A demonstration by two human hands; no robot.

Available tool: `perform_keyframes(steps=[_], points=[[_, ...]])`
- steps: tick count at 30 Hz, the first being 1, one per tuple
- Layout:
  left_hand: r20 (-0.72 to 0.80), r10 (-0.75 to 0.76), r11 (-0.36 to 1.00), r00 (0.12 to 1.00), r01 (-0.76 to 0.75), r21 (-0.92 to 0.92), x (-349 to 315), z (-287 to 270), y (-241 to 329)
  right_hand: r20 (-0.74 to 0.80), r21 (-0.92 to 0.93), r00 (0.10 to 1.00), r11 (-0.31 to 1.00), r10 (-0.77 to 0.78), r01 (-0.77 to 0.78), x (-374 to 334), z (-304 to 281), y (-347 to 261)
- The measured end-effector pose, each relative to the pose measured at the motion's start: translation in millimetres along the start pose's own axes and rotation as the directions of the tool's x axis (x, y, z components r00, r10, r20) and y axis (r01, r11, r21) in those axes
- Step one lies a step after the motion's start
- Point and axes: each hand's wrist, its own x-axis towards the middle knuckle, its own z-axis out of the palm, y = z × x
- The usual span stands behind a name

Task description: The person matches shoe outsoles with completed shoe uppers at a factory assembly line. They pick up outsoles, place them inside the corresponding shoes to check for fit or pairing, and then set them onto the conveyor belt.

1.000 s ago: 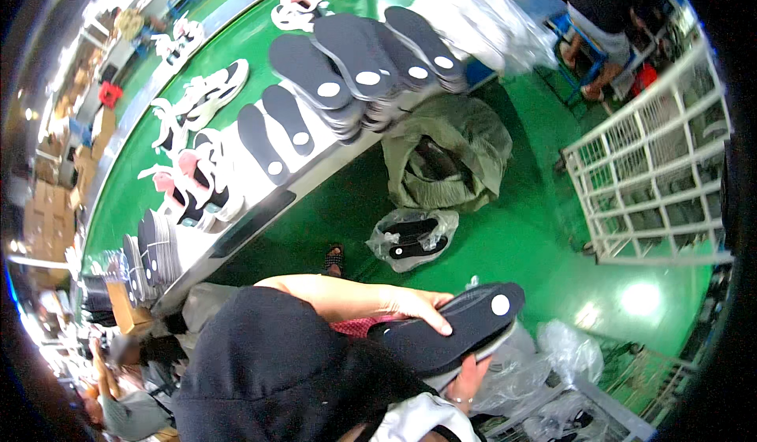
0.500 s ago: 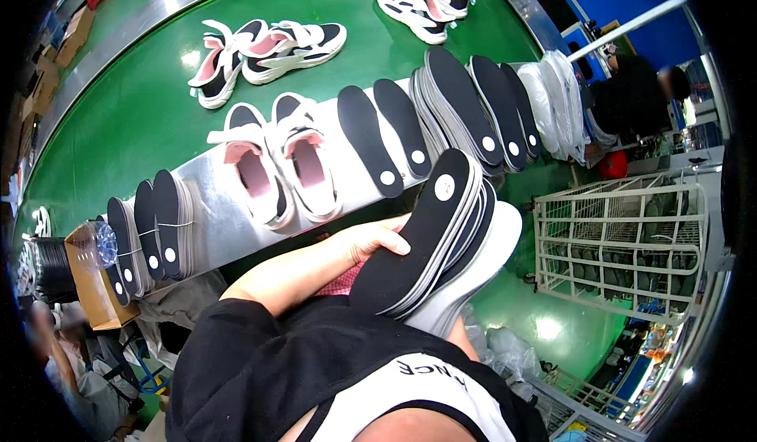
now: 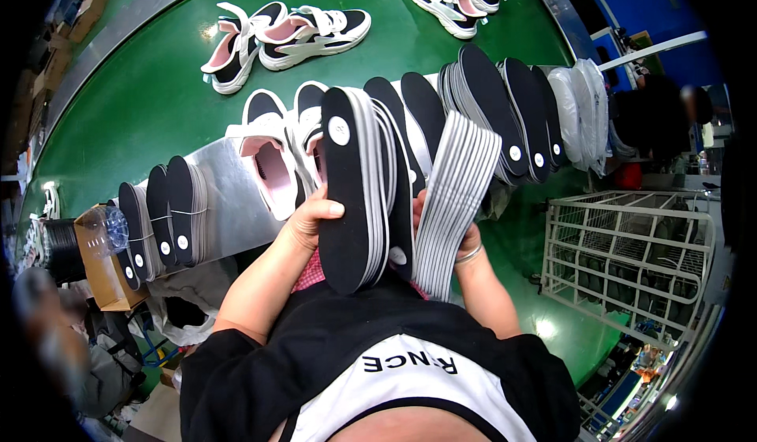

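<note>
In front of my chest, my left hand (image 3: 307, 220) grips a thick stack of black insoles (image 3: 344, 197), its thumb across the black face. The stack stands nearly upright, with a round white sticker near its top. My right hand (image 3: 471, 239) holds a second bundle of insoles (image 3: 453, 197), with its layered grey edges toward me. Most of the right fingers are behind this bundle. Between the two bundles, more black insoles show partly. Just beyond my left hand sits a pair of white and black sneakers (image 3: 272, 178) with pink linings, one partly covered by the stack.
Two single insoles (image 3: 424, 115) and several insole stacks (image 3: 490, 111) line the metal ledge (image 3: 225, 197). Tied bundles (image 3: 185, 213) and a cardboard box (image 3: 106, 276) are at left. More sneakers (image 3: 315, 36) stand on the green belt (image 3: 158, 63). A wire cart (image 3: 627, 261) is at right.
The insoles, held as one tilted stack before, are now parted into two upright bundles. The left hand's bundle has moved left, and my right hand has come into view.
</note>
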Motion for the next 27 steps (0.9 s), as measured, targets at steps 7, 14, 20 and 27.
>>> perform_keyframes(steps=[7,14,20,27], points=[[-0.001,0.185,0.962,0.983,-0.181,0.203,-21,-8,40,-0.297,-0.486,0.904,0.863,-0.309,0.136,-4,-18,-73],[0.106,-0.238,0.888,0.966,0.172,0.427,-27,4,23,-0.537,-0.528,0.830,0.827,-0.147,-0.195,8,-40,-59],[-0.067,0.009,0.962,0.998,0.010,0.271,-29,9,25,-0.500,-0.490,0.866,0.834,-0.030,-0.254,12,-45,-52],[-0.235,0.324,0.940,0.916,-0.285,0.186,-36,10,19,-0.497,-0.516,0.821,0.856,-0.283,-0.017,8,-62,-84]])
